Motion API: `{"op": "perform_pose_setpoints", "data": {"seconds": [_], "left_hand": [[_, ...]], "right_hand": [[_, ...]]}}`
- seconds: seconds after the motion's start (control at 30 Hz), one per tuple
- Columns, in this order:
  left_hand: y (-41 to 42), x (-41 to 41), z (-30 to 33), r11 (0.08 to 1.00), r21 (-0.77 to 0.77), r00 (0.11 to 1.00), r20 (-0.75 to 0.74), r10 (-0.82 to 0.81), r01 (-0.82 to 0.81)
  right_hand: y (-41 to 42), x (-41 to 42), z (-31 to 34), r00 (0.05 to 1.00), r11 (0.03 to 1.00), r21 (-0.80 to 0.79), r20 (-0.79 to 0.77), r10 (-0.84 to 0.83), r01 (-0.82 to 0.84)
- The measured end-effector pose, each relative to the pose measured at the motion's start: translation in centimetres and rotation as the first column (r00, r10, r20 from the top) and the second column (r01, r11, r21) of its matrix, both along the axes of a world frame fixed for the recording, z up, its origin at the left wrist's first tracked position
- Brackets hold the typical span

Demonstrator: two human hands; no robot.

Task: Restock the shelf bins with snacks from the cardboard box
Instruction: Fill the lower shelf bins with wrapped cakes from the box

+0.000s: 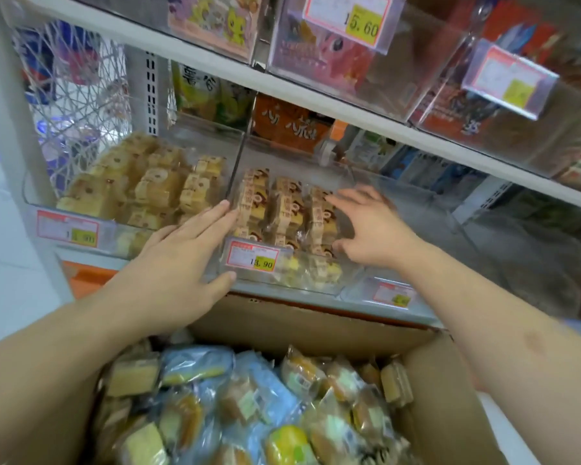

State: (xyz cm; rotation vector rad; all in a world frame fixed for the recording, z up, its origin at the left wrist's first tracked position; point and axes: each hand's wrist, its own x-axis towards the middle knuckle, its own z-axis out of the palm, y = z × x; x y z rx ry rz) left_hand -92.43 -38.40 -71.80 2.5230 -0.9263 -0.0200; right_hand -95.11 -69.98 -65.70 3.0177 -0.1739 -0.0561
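Cardboard box (443, 391) sits nearest, below the shelf edge, full of wrapped snacks (249, 407) in blue and clear packs. Far left on the shelf (316, 298): clear bin (41, 199) packed with yellow cake packs (148, 186), price tag (68, 228) on its front. Left hand (178, 253) next, released, fingers straight, flat against the middle bin (316, 286) at its left front corner, thumb by the 13.90 tag (254, 257). Middle bin holds rows of brown-labelled cakes (282, 209). Right hand (369, 226) reaches into that bin, fingers spread and bent over the right-hand row; blurred, so touching or grasping a pack — cannot tell.
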Motion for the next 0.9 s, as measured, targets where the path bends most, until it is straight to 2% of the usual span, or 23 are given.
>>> {"op": "perform_pose_setpoints", "data": {"seconds": [0.1, 0.2, 0.23, 0.27, 0.33, 0.4, 0.5, 0.6, 0.7, 0.8, 0.87, 0.9], "left_hand": [[0.3, -1.9, 0.0, 1.0, 0.002, 0.999, -0.05, -0.016, 0.016], [0.5, -4.4, -0.7, 0.999, -0.038, 0.998, -0.052, -0.027, 0.025], [0.3, -5.4, -1.1, 0.998, -0.051, 0.997, -0.064, -0.035, 0.031], [0.1, -6.4, -1.5, 0.998, -0.054, 0.995, -0.087, -0.048, 0.043], [-0.9, -8.3, -3.0, 0.995, -0.037, 0.987, -0.126, -0.096, 0.092], [-2.3, -10.1, -5.1, 0.991, -0.021, 0.976, -0.171, -0.137, 0.136], [-4.1, -12.8, -9.2, 0.985, 0.018, 0.945, -0.287, -0.157, 0.17], [-5.3, -15.5, -13.9, 0.975, 0.092, 0.916, -0.371, -0.154, 0.201], [-6.1, -18.3, -17.0, 0.944, 0.129, 0.863, -0.458, -0.215, 0.303], [-7.0, -20.7, -18.5, 0.856, 0.095, 0.717, -0.598, -0.359, 0.508], [-7.5, -21.7, -19.3, 0.778, 0.098, 0.615, -0.676, -0.405, 0.62], [-7.7, -22.0, -19.8, 0.741, 0.112, 0.591, -0.686, -0.425, 0.662]], "right_hand": [[2.0, -6.6, -0.8, 0.98, 0.968, 0.227, 0.19, 0.061, -0.104], [3.2, -13.7, -3.7, 0.945, 0.905, 0.409, 0.326, -0.025, -0.117], [3.0, -15.5, -5.1, 0.945, 0.891, 0.448, 0.318, -0.077, -0.079], [2.5, -17.0, -6.9, 0.959, 0.875, 0.484, 0.252, -0.128, -0.01], [1.4, -19.2, -10.4, 0.978, 0.835, 0.515, -0.033, -0.206, 0.193], [-0.1, -21.2, -14.0, 0.933, 0.828, 0.448, -0.278, -0.229, 0.337], [-2.0, -23.9, -17.8, 0.847, 0.842, 0.341, -0.483, -0.224, 0.418], [-2.2, -25.6, -20.1, 0.787, 0.841, 0.332, -0.595, -0.165, 0.427], [-1.1, -27.2, -21.8, 0.721, 0.807, 0.412, -0.692, -0.025, 0.423], [0.3, -29.0, -23.4, 0.618, 0.809, 0.442, -0.776, 0.128, 0.387], [0.7, -30.1, -24.7, 0.642, 0.854, 0.418, -0.755, 0.137, 0.31], [0.8, -30.5, -25.2, 0.659, 0.868, 0.405, -0.741, 0.127, 0.288]]}}
